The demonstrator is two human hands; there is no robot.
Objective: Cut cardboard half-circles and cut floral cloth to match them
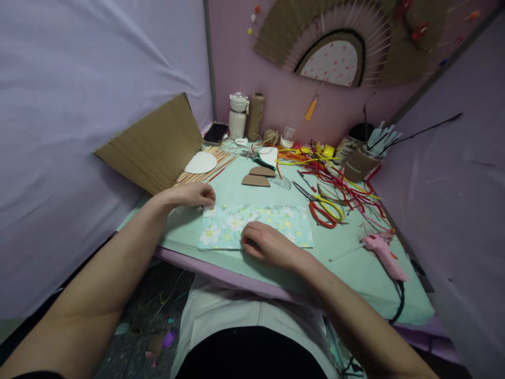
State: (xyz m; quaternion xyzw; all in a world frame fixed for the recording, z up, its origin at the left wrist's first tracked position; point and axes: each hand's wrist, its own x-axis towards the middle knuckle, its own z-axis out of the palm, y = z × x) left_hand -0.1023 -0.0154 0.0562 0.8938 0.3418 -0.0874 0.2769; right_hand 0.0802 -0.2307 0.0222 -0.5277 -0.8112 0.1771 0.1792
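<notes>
A piece of light blue floral fabric with white and yellow flowers lies flat near the table's front edge. My left hand is closed at its far left corner, thumb and fingers pinched together there. Over the middle of the fabric rests my right hand, fingers curled in, with the fingertips at the near edge and partly hidden. Beyond the fabric are two brown half-round cardboard pieces and a clear protractor.
Red-handled scissors and tangled pipe cleaners lie to the right. A pink glue gun sits near the right edge, its cord hanging down. Thin sticks, a white oval and leaning cardboard are left. A white bottle stands behind.
</notes>
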